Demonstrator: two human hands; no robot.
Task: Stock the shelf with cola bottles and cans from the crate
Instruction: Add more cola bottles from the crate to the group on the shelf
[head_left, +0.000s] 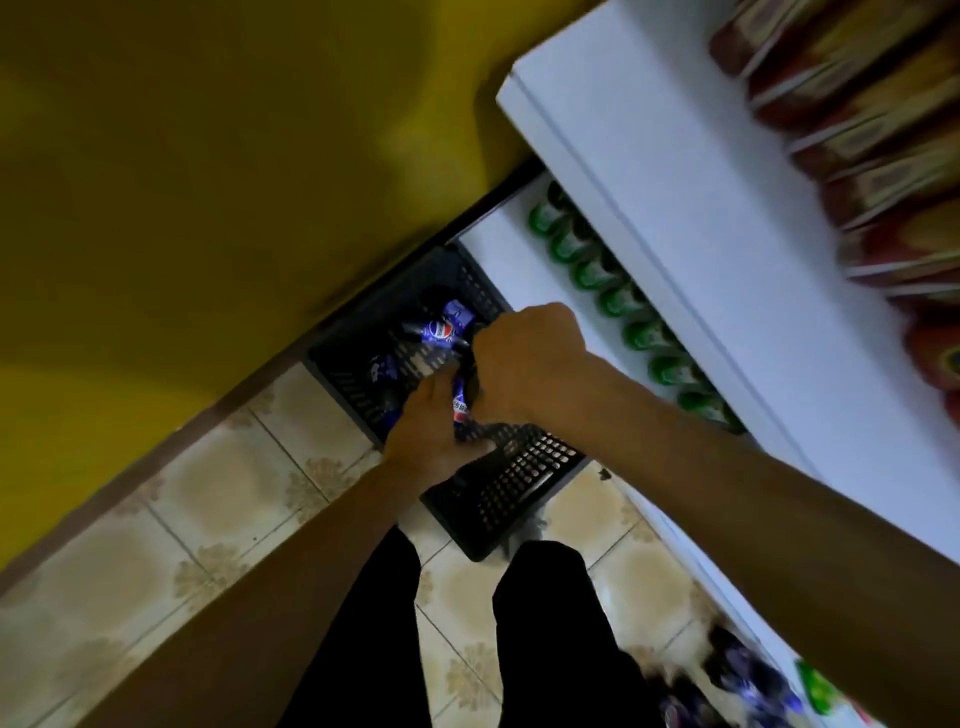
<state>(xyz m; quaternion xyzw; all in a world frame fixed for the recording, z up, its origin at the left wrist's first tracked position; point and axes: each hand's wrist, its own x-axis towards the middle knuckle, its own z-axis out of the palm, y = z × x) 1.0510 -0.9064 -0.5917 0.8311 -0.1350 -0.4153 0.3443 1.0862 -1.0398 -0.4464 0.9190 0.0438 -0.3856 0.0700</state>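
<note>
Black crate (519, 483) stands under both hands. The left hand (431, 431) grips a blue-labelled cola bottle (460, 404); the right hand (524, 364), just beside it, curls round the bottle's dark end.

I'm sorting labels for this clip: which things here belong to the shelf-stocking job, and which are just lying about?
Job: crate; cola bottle gripped by left hand and right hand; other cola bottles in the crate; shelf.
Just around: green bottles; red packets above; floor tiles.
</note>
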